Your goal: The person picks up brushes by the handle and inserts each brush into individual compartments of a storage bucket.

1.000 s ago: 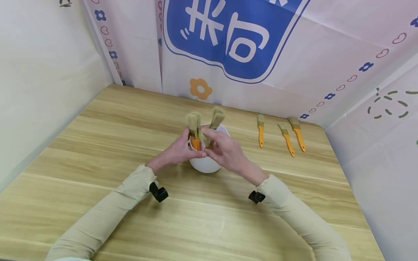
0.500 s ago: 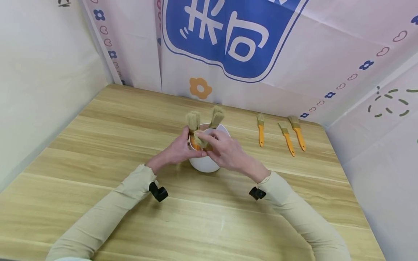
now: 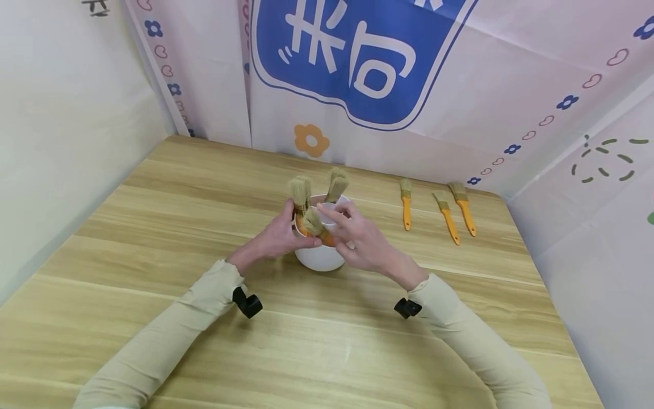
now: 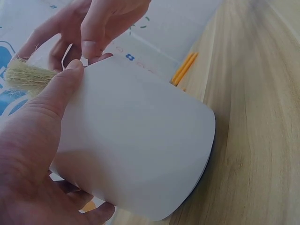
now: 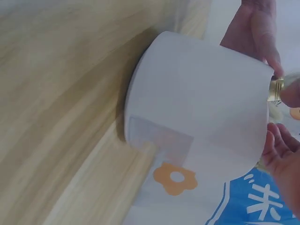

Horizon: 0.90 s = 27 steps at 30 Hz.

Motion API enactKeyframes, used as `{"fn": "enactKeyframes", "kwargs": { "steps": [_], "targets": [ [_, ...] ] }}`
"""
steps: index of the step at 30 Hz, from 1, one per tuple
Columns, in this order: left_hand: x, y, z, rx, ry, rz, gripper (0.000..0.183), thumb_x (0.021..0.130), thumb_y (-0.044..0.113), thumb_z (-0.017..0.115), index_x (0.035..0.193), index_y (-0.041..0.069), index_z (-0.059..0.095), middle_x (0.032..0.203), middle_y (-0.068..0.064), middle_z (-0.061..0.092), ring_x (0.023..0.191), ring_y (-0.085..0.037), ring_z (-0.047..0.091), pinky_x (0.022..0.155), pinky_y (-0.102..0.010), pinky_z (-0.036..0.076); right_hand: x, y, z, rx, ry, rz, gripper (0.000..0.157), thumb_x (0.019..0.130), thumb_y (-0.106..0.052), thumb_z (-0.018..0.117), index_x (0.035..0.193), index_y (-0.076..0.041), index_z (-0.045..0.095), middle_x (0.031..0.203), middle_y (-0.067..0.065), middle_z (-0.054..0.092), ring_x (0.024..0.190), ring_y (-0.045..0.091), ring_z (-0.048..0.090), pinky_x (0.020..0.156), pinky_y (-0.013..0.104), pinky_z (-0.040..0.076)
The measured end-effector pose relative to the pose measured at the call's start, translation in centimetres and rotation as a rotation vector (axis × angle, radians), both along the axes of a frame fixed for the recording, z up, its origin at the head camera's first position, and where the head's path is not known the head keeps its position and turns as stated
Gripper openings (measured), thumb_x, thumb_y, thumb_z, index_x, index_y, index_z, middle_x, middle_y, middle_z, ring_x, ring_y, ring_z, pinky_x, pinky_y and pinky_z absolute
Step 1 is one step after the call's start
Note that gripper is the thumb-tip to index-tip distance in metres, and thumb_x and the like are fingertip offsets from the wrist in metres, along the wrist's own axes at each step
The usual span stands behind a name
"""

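A white container (image 3: pixel 321 260) holds several paintbrushes (image 3: pixel 300 193) with pale bristles and orange handles. My left hand (image 3: pixel 276 236) grips its left side, thumb at the near rim. One brush (image 3: pixel 313 221) leans in the mouth beside that thumb; its bristles (image 4: pixel 30 77) show past the thumb in the left wrist view. My right hand (image 3: pixel 365 241) is over the right side of the mouth, thumb and index finger spread apart. In the right wrist view its thumb lies near a brush's metal ferrule (image 5: pixel 275 90). Another brush (image 3: pixel 337 184) stands at the back of the container.
Three loose paintbrushes lie at the back right: a narrow one (image 3: pixel 406 204), a middle one (image 3: pixel 447 218) and a wider one (image 3: pixel 462 207). The wooden table (image 3: pixel 286 341) meets a printed backdrop (image 3: pixel 368 139) behind, with white walls at both sides.
My right hand has carried a brush leftward in the mouth toward my left thumb. Its fingers have since loosened and drawn right, away from the bristles. My left hand keeps its grip.
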<state>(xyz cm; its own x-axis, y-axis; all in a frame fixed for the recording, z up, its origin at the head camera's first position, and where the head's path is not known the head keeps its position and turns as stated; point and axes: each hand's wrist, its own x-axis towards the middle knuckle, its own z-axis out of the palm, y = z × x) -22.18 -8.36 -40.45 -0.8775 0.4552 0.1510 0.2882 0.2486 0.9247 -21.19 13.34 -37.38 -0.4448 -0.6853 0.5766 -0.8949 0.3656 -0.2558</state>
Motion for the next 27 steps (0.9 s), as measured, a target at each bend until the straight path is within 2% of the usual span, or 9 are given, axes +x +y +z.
{"fn": "enactKeyframes", "kwargs": {
  "steps": [3,6,11,13,16,17,20,23,27],
  "targets": [
    [-0.1,0.1,-0.1,0.010,0.002,-0.002,0.092,0.077,0.019,0.079,0.145,0.011,0.016,0.149,-0.006,0.034,0.130,-0.023,0.040,0.108,-0.047,0.033,0.0,0.7,-0.2,-0.084,-0.039,-0.036,0.056,0.080,0.005,0.058,0.133,-0.006,0.047,0.108,0.021,0.048,0.081,0.025,0.054,0.058,0.031,0.050],
    [-0.3,0.2,-0.1,0.014,0.002,-0.001,0.093,0.076,0.018,0.080,0.144,0.011,0.016,0.149,-0.005,0.037,0.130,-0.022,0.040,0.111,-0.048,0.030,-0.1,1.6,-0.5,-0.159,-0.099,-0.100,0.048,0.081,0.006,0.057,0.128,-0.001,0.051,0.109,0.023,0.047,0.085,0.031,0.054,0.060,0.038,0.050],
    [-0.3,0.3,-0.1,0.002,0.016,0.007,0.093,0.075,0.017,0.080,0.143,0.006,0.017,0.150,-0.006,0.036,0.133,-0.022,0.037,0.114,-0.048,0.024,-0.6,3.6,-1.2,-0.214,-0.272,-0.304,0.045,0.084,0.003,0.055,0.128,-0.001,0.052,0.107,0.022,0.049,0.088,0.028,0.051,0.063,0.036,0.048],
    [-0.3,0.3,-0.1,0.004,0.018,0.006,0.093,0.075,0.017,0.080,0.143,0.006,0.017,0.151,-0.004,0.036,0.134,-0.021,0.036,0.115,-0.047,0.023,-0.8,4.4,-1.5,-0.200,-0.345,-0.396,0.046,0.085,0.001,0.054,0.131,-0.002,0.051,0.107,0.022,0.049,0.089,0.026,0.051,0.064,0.031,0.048],
    [-0.3,0.2,-0.1,0.024,0.014,-0.002,0.092,0.075,0.016,0.080,0.143,0.007,0.018,0.152,-0.002,0.036,0.135,-0.020,0.036,0.115,-0.046,0.021,-1.1,5.6,-2.1,-0.135,-0.394,-0.504,0.047,0.085,-0.003,0.053,0.132,-0.003,0.050,0.107,0.023,0.050,0.089,0.028,0.053,0.063,0.029,0.047],
    [-0.2,0.2,-0.1,0.027,0.010,0.002,0.092,0.075,0.016,0.080,0.142,0.007,0.018,0.152,-0.002,0.036,0.135,-0.020,0.036,0.115,-0.046,0.022,-1.2,5.9,-2.3,-0.106,-0.406,-0.527,0.047,0.084,-0.003,0.053,0.132,-0.003,0.050,0.108,0.025,0.051,0.088,0.029,0.053,0.064,0.027,0.046],
    [-0.1,0.0,-0.2,0.030,-0.004,0.009,0.093,0.075,0.016,0.080,0.142,0.007,0.017,0.152,-0.002,0.036,0.135,-0.021,0.036,0.115,-0.047,0.021,-1.4,6.9,-3.0,-0.025,-0.428,-0.580,0.048,0.084,-0.005,0.054,0.132,-0.003,0.049,0.107,0.027,0.052,0.088,0.032,0.054,0.066,0.032,0.046],
    [0.0,-0.1,-0.2,0.014,-0.011,0.021,0.093,0.075,0.018,0.081,0.142,0.007,0.017,0.152,-0.002,0.036,0.136,-0.021,0.035,0.115,-0.047,0.021,-1.3,8.0,-3.3,0.044,-0.496,-0.626,0.052,0.085,-0.007,0.054,0.136,-0.004,0.044,0.111,0.029,0.050,0.091,0.034,0.054,0.072,0.039,0.047],
    [-0.1,0.0,-0.1,0.001,-0.009,0.017,0.093,0.075,0.019,0.080,0.143,0.008,0.017,0.152,-0.002,0.035,0.137,-0.022,0.034,0.116,-0.049,0.021,-1.3,9.3,-3.5,0.121,-0.590,-0.689,0.056,0.085,-0.010,0.053,0.139,-0.006,0.038,0.114,0.030,0.046,0.096,0.036,0.052,0.071,0.042,0.048]
  ]
}}
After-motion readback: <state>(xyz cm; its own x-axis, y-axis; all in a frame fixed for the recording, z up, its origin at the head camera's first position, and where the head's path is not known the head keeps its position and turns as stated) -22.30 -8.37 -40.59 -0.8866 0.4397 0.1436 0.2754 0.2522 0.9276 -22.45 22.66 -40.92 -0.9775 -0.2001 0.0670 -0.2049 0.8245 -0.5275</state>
